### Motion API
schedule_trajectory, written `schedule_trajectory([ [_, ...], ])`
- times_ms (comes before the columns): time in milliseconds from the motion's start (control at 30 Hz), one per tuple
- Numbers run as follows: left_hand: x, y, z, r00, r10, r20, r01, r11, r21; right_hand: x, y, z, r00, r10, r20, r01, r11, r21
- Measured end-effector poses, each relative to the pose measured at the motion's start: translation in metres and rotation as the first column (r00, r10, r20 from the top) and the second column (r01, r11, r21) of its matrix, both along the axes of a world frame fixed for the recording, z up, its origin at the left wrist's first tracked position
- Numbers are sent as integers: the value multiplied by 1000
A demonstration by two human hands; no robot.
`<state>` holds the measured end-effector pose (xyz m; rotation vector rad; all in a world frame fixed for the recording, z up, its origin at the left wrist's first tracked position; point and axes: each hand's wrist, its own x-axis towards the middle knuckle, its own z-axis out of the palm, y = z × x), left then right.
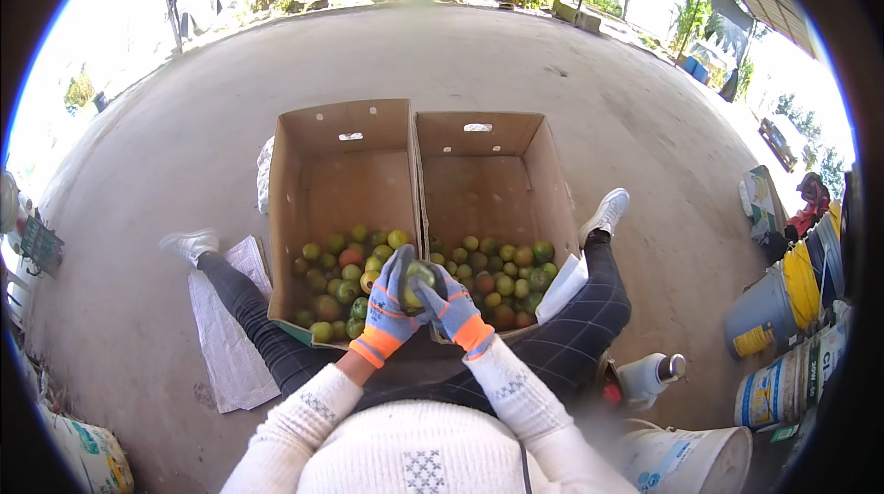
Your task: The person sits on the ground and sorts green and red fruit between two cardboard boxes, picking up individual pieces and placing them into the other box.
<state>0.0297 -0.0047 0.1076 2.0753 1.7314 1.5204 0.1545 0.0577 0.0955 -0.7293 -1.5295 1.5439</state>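
Both my hands wear grey knit gloves with orange cuffs and meet over the inner walls of two cardboard boxes. A green tomato (423, 276) is held between my left hand (391, 294) and my right hand (449, 302); the fingers hide part of it. Green, yellowish and reddish tomatoes (347, 290) lie in the near half of the left cardboard box (275, 245). The right cardboard box (552, 183) stands beside it, with more mixed-colour tomatoes (505, 285) at its near end. The far halves of both boxes show bare cardboard.
My legs spread around the boxes on a concrete floor (476, 59). A white woven sack (231, 349) lies at the left. Buckets (763, 311), a white bottle (644, 378) and a white pail (697, 456) stand at the right. Another sack (90, 452) is at lower left.
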Motion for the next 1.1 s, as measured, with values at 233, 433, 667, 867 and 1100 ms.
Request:
schedule_trajectory([
  [233,-54,-4,-35,914,399,73,-365,887,-284,43,101,-26,220,-516,828,96,856,508],
  [433,-59,-14,-55,706,476,-524,-708,480,-518,98,145,-106,-364,-254,896,128,939,318],
  [667,-94,-19,-47,805,510,-303,-526,378,-762,94,146,-112,-610,-162,776,-25,982,185],
  [867,-174,-9,-133,714,694,-98,-539,454,-710,105,153,-99,-316,-185,931,205,944,257],
  [1100,-108,-14,-73,663,383,643,-133,906,-403,35,111,-73,910,-392,136,377,918,123],
])
